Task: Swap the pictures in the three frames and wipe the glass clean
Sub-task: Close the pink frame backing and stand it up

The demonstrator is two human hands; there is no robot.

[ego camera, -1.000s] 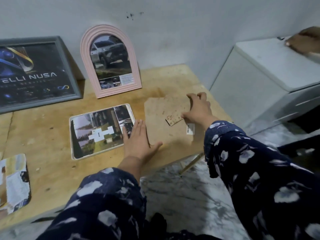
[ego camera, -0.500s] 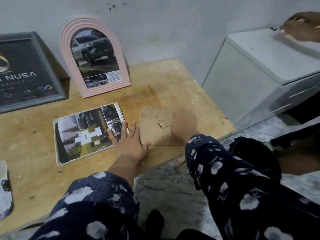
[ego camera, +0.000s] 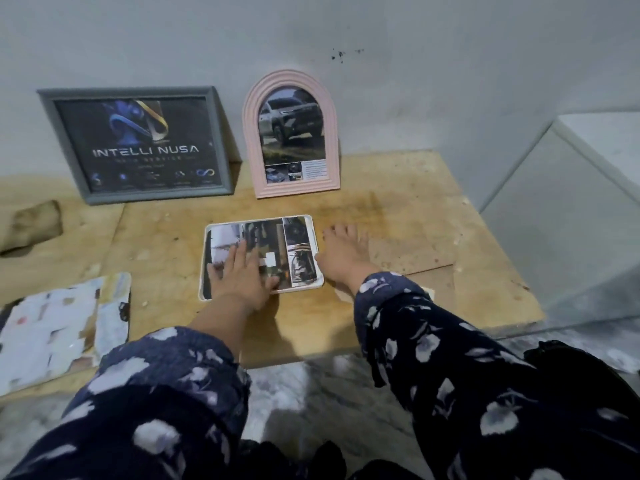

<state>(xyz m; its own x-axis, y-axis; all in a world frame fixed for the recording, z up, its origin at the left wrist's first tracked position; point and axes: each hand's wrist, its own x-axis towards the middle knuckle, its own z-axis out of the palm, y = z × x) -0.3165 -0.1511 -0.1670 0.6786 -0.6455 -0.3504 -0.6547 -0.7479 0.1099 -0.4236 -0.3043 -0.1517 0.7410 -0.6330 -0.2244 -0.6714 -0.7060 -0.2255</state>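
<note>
Head view shows us our two sleeves reaching over the wooden table (ego camera: pixel 398 209), and we take the white frame (ego camera: pixel 313 251) lying flat on it as our landmark. Our left hand (ego camera: pixel 239 275) lies spread, palm down, on the near-left part of that frame's picture, gripping nothing; we judge it pins the print flat in the frame. Our right hand (ego camera: pixel 341 254) rests open just beside the frame's right edge, thumb touching the rim, probably steadying it against sliding. Right of the frame, past that hand, lies a brown backing board (ego camera: pixel 412 252), flat and apart, likely waiting to close the frame. The frame's long axis runs left to right, its picture face up. Left and nearer sits a loose print (ego camera: pixel 62 327). Behind the frame, leaning on the wall, stand the pink arched frame (ego camera: pixel 291 133), upright, and left of it the grey frame (ego camera: pixel 136 143), long side horizontal.
</note>
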